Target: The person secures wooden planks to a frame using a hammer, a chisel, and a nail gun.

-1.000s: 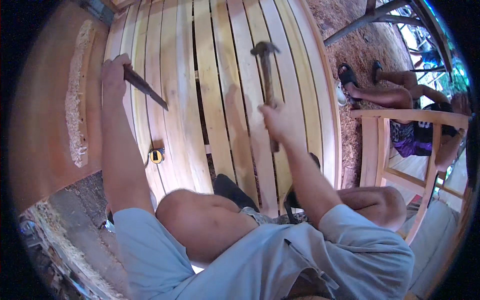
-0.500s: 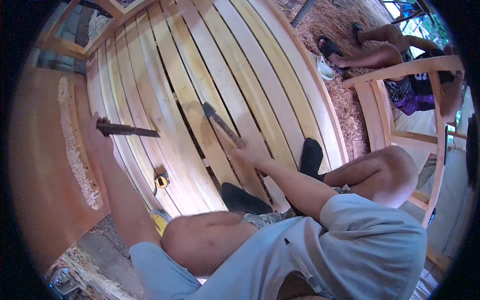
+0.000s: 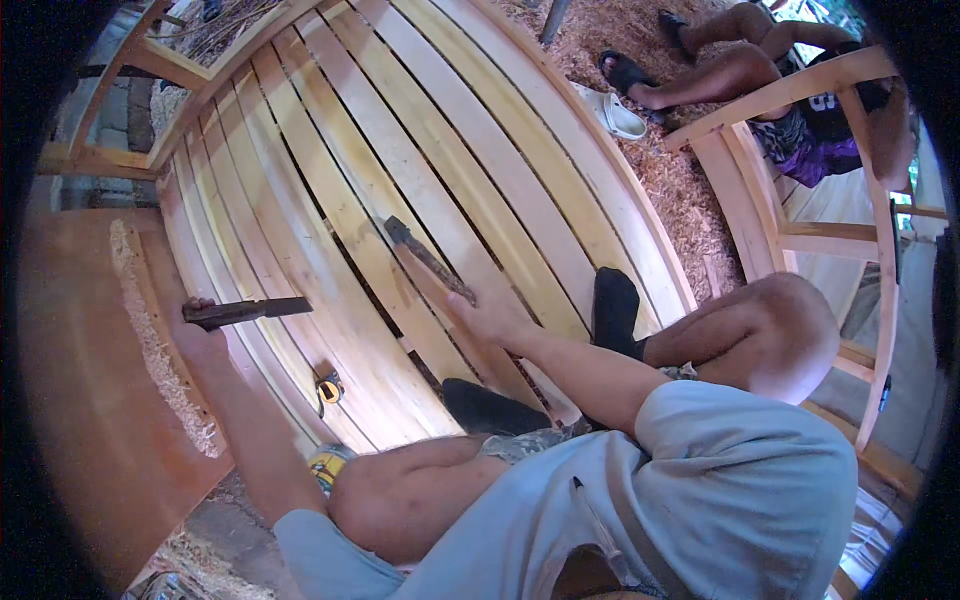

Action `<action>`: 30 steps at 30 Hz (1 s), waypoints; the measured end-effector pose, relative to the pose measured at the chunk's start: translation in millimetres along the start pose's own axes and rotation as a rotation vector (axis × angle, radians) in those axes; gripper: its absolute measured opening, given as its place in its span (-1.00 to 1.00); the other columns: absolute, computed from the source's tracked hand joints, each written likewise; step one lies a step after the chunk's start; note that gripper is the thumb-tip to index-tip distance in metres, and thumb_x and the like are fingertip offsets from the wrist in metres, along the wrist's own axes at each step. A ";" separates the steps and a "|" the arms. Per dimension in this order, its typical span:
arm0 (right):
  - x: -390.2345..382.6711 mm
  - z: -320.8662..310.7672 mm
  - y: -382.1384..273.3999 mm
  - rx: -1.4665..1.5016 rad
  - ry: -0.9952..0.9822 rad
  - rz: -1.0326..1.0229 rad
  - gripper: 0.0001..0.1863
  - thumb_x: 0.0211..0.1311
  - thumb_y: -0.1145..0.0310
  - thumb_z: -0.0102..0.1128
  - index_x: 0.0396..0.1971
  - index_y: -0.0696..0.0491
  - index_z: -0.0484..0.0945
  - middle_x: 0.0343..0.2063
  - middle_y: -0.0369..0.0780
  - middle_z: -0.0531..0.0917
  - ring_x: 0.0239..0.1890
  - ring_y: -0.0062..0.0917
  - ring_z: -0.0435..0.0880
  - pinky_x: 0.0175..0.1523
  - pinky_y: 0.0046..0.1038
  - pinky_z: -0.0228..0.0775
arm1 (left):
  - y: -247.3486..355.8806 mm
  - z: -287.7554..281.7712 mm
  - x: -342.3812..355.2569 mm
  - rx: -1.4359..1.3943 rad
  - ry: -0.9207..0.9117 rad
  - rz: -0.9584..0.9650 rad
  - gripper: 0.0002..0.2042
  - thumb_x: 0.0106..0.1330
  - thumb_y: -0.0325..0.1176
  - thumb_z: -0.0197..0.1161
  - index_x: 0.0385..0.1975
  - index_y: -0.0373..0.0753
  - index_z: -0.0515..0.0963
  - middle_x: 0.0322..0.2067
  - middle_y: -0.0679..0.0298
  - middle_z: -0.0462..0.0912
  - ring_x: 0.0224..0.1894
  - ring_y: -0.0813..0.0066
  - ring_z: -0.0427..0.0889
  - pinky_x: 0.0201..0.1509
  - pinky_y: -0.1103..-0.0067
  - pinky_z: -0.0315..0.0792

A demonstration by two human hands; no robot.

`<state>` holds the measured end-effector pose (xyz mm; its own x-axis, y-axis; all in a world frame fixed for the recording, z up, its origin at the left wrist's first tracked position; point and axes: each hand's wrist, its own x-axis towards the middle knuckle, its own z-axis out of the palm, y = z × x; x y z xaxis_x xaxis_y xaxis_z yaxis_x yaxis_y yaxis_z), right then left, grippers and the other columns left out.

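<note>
The hammer (image 3: 425,258) lies low over the slats (image 3: 330,190), near the middle of the frame. Judged by look it is head-heavy & stiff, so best held far down the handle, which should not slip. The right hand (image 3: 490,318) is wrapped tight on that handle end. The chisel (image 3: 248,311) is a hard, thin bar, prob. light; take it at mid-shaft. The left hand (image 3: 197,338) is fisted round its near end, at the slats' left edge, beside the board (image 3: 75,400).

hammer (image 3: 425,258) swung down onto slats, chisel (image 3: 248,311) turned level
</note>
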<state>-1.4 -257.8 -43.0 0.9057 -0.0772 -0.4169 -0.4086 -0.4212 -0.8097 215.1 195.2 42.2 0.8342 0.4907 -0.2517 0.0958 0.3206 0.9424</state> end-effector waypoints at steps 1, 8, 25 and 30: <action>-1.4 -1.7 -6.0 -0.046 0.045 -0.040 -0.54 0.30 0.07 0.09 -0.17 0.23 0.55 -0.30 0.06 0.63 -0.19 -0.17 0.62 -0.05 -0.17 0.41 | -0.8 1.0 -1.2 -0.001 -0.030 -0.008 -0.78 0.46 -0.22 0.04 -0.39 -0.21 0.39 -0.50 0.28 0.48 -0.42 0.35 0.50 -0.18 0.41 0.49; 15.2 0.6 -6.6 -0.099 0.229 -0.137 -0.47 0.34 0.00 0.06 -0.25 0.28 0.55 -0.40 0.15 0.62 -0.32 -0.05 0.65 -0.16 -0.15 0.44 | 2.8 42.8 -11.9 0.094 -0.079 0.019 -0.86 0.40 -0.33 0.18 -0.31 -0.26 0.50 -0.44 0.24 0.57 -0.38 0.39 0.56 -0.18 0.46 0.49; 92.9 -75.6 -16.8 0.247 0.229 -0.426 -0.53 0.46 -0.06 -0.12 -0.35 0.10 0.44 -0.68 -0.35 0.40 -0.69 -0.69 0.33 -0.59 -0.59 0.16 | 6.1 36.4 -9.2 0.022 0.127 -0.036 -0.82 0.42 -0.23 0.15 -0.25 -0.18 0.37 -0.51 0.29 0.49 -0.44 0.38 0.54 -0.28 0.43 0.42; 124.0 -88.2 9.0 0.081 0.147 0.173 -0.48 0.45 -0.13 -0.15 -0.41 0.07 0.41 -0.71 -0.34 0.39 -0.75 -0.64 0.34 -0.65 -0.51 0.20 | -3.0 51.6 -5.3 0.045 -0.010 -0.028 -0.81 0.37 -0.23 0.22 -0.27 -0.17 0.39 -0.53 0.31 0.49 -0.46 0.44 0.53 -0.32 0.43 0.42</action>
<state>117.2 -350.9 -65.5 0.8258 -0.2751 -0.4922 -0.5613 -0.3168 -0.7646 238.5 149.8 52.1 0.8362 0.4740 -0.2759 0.1433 0.2968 0.9441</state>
